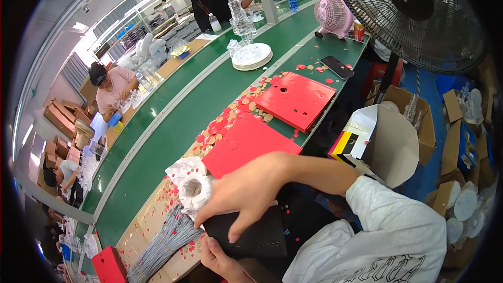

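A flat black board [262, 236] with thin line marks lies low in front of me, close to the table's near edge. My left hand [222, 262] pinches its near left corner between thumb and fingers. Over its left part reaches my right hand [251, 186], thumb and index finger spread apart, the thumb resting on the black surface. Beside the right fingertips sits a crumpled white paper wad [193, 188] with a hollow in its middle. A bundle of thin grey strands [165, 243] lies left of the hands. Just beyond the right hand is a plain red board [246, 144].
Stacked red boards [296, 99] with holes lie farther along, among scattered red and tan discs [225, 126]. A phone [337, 67], a pink fan [334, 13] and a white round stand [252, 56] are beyond. An open carton [390, 147] and a large black fan [411, 0] stand at right.
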Demonstrator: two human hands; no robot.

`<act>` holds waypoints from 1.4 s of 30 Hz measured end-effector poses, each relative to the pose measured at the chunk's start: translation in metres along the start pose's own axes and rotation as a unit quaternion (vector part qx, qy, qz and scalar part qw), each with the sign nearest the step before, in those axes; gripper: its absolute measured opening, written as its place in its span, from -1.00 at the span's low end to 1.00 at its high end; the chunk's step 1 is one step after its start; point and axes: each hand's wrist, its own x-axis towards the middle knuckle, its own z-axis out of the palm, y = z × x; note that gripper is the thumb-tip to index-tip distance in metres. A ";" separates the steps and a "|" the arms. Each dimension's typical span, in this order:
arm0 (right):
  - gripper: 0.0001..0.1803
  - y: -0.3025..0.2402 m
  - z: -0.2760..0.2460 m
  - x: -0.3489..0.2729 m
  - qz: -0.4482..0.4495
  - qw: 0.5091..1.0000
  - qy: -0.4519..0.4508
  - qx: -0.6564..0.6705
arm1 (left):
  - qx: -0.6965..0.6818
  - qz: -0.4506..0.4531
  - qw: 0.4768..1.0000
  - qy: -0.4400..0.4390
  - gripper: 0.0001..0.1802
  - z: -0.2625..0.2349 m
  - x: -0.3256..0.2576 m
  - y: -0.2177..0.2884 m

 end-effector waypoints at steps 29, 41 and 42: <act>-0.35 0.058 0.198 -0.117 0.175 0.710 0.348 0.587 | 0.116 -0.022 0.933 -0.341 -0.75 0.052 -0.004 0.028; -0.42 0.033 0.150 -0.102 0.173 0.913 0.361 -0.082 | 0.119 -0.082 0.937 -0.317 -0.68 0.043 -0.003 0.004; -0.47 0.027 0.150 -0.101 0.143 0.915 0.336 -0.171 | 0.121 -0.076 0.933 -0.331 -0.66 0.042 -0.002 0.001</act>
